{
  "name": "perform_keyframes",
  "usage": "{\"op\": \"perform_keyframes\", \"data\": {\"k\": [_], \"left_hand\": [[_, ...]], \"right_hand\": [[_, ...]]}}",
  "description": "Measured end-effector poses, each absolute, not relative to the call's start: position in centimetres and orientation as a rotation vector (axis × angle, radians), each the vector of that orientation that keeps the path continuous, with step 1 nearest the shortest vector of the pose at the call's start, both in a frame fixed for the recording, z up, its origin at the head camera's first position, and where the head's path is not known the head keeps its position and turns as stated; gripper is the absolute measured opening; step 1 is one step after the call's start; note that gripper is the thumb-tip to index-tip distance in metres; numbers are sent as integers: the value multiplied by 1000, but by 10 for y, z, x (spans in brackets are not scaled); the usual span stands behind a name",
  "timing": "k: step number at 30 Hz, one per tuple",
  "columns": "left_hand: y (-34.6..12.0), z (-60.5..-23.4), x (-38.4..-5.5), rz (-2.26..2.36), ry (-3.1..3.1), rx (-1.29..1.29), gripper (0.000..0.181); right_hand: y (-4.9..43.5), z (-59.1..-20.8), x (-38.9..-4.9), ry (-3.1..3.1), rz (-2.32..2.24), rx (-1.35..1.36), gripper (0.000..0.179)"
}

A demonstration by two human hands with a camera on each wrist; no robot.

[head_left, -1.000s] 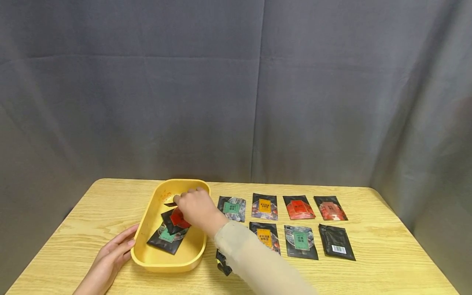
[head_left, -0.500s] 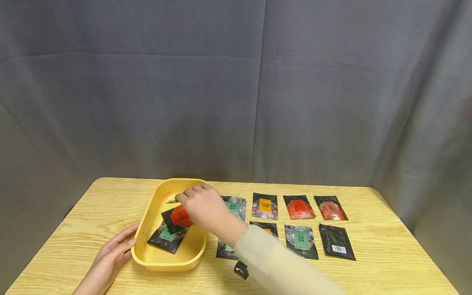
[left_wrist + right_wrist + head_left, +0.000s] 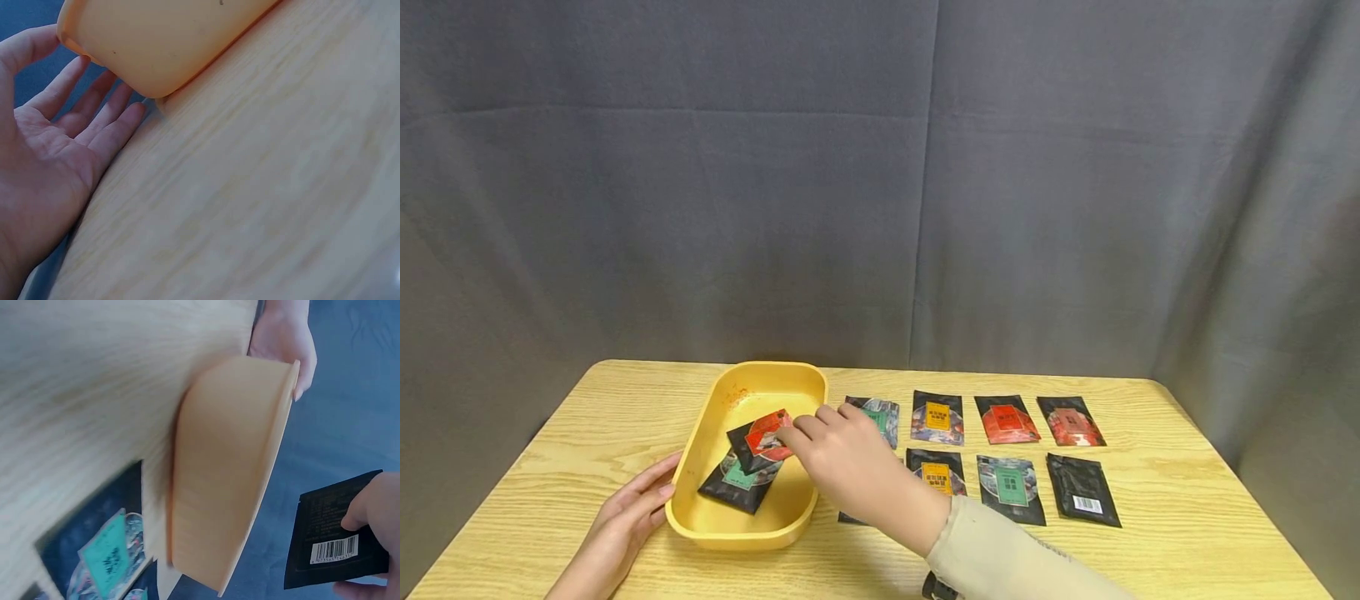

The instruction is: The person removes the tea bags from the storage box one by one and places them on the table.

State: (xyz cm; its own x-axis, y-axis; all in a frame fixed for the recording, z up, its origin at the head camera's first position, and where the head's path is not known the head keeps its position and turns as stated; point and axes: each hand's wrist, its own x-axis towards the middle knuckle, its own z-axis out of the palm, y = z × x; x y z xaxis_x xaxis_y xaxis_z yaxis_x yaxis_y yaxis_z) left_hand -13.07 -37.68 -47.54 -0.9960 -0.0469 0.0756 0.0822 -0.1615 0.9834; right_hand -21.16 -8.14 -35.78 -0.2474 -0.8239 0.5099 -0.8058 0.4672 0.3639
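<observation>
A yellow plastic tub (image 3: 700, 533) stands at the left of the table. The fingers of my left hand (image 3: 628, 525) lie fairly straight against its left side, thumb at the rim. My right hand (image 3: 857, 462) pinches a dark sachet (image 3: 334, 528) above the tub's rim; the right wrist view shows its black back with a barcode. In the head view a red-labelled sachet (image 3: 767, 429) shows at those fingertips, over the tub. Beneath it in the tub lies a green-labelled sachet (image 3: 730, 492). The right hand and forearm hide part of the sachets on the table.
Several sachets lie in two rows right of the tub: orange-labelled (image 3: 937, 419), red-labelled (image 3: 1006, 419) and green-labelled (image 3: 1011, 490) ones, plus one black-backed sachet (image 3: 1084, 490). A grey curtain (image 3: 880, 183) hangs behind the wooden table (image 3: 1180, 500).
My right hand has moved right and toward the near side, out of the tub's far part. The thin dark edge at its fingertips no longer shows in the head view. The left hand stays.
</observation>
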Motion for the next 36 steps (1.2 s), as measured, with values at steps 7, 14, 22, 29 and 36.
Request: {"op": "perform_keyframes", "data": {"k": [7, 14, 22, 29, 36], "left_hand": [[-377, -473, -131, -2314, -1994, -23, 33], [-376, -472, -130, -2306, -2017, -20, 32], [-376, -473, -131, -2307, -2018, 15, 31], [-376, -474, -131, -2307, -2021, 7, 32], [-376, -474, -130, -2320, -1998, -5, 32]], "right_hand": [[-60, -364, -200, -2080, 8, 1331, 23], [-36, -378, -191, -2026, 85, 1322, 24], [-13, -390, -183, -1996, 153, 1339, 39], [3, -402, -178, -2024, 182, 1414, 32], [6, -416, -172, -1938, 88, 1506, 23]]}}
